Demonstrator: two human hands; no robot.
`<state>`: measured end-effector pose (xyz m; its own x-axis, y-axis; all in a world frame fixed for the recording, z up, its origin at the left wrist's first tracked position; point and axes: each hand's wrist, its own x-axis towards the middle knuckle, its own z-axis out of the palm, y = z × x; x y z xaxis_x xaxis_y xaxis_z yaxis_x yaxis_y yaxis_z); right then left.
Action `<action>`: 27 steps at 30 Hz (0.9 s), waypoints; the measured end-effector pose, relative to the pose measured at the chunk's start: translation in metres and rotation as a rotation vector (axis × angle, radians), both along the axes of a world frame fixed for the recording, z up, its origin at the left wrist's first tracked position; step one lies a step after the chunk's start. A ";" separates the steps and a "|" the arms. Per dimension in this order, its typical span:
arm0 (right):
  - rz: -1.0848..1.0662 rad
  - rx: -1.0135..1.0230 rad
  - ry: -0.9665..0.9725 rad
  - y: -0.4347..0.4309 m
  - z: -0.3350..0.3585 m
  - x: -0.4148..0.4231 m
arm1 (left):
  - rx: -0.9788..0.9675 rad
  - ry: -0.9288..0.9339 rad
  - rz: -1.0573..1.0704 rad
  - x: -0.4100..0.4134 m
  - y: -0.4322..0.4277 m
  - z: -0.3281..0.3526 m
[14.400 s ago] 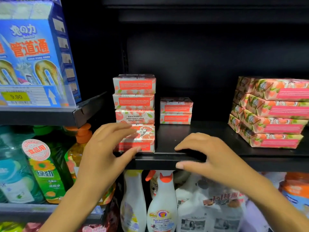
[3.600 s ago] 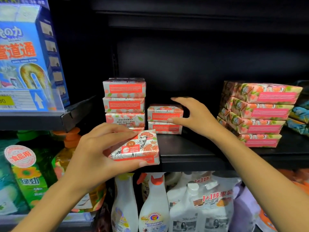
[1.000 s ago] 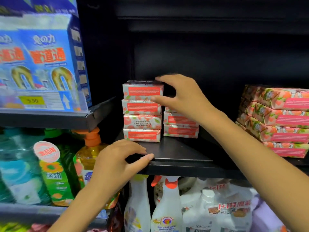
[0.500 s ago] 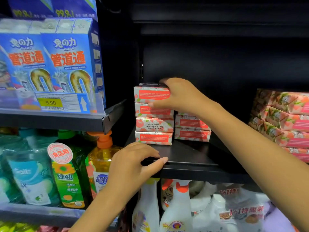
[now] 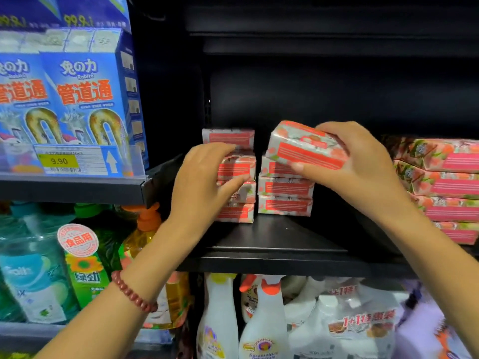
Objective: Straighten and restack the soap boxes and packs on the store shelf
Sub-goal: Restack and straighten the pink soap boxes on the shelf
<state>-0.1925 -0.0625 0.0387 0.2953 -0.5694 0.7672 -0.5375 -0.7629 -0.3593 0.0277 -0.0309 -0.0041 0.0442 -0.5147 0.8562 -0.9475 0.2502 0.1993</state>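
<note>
Right hand, centre frame, fingers curled round a tilted soap box just above the shorter stack. Left hand rests straight-fingered against the taller stack. Level the box, square its edges, lower gently.

Blue drain-cleaner boxes are standing at upper left, a yellow 9.90 price tag sitting before them. Below, green bottles are flanking an orange-pump bottle. White spray bottles and refill pouches are crowding the bottom centre.
</note>
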 end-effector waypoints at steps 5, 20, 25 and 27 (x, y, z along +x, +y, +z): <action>-0.032 0.034 -0.046 0.004 -0.020 -0.033 | 0.137 -0.080 0.141 0.007 -0.018 0.004; -0.032 0.020 -0.080 -0.005 -0.021 -0.044 | 0.108 0.331 -0.127 0.011 -0.010 0.002; -0.018 0.041 -0.004 -0.026 -0.007 -0.028 | 0.022 0.279 -0.107 0.008 -0.002 0.000; -0.011 0.065 0.032 -0.039 0.000 -0.020 | -0.029 0.233 -0.124 0.004 0.008 -0.003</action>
<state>-0.2122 -0.1011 0.0388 0.3123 -0.6213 0.7186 -0.5582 -0.7321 -0.3904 0.0319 -0.0226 -0.0072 0.1802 -0.5038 0.8448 -0.8387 0.3701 0.3996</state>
